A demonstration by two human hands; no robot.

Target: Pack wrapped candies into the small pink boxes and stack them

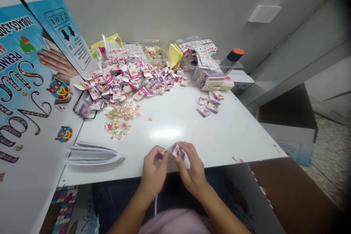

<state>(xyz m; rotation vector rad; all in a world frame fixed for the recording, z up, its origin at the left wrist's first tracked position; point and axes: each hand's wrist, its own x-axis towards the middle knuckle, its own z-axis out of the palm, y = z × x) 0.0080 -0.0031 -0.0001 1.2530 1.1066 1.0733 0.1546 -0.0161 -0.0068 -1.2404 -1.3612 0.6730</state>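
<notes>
Between my two hands, at the table's front edge, is a small printed carton (178, 151), white with red and pink marks. My left hand (155, 166) pinches its left side with thumb and fingers. On the other side my right hand (192, 164) grips it, fingertips over the top. Whether the carton's flaps are open is too small to tell. Ahead and to the left lies a spread of tiny clear packets (120, 117) with coloured bits inside. One such packet (150, 119) lies apart from them. Several small boxes (211, 103) sit in a group at the right.
A heap of small cartons (131, 76) covers the back left, before a clear tray (153, 51) of packets. Sticker sheets (203, 53), carton stacks (211, 80) and an orange-topped dark cylinder (233, 58) stand back right. Folded papers (93, 155) lie left, beside a large printed box (35, 80).
</notes>
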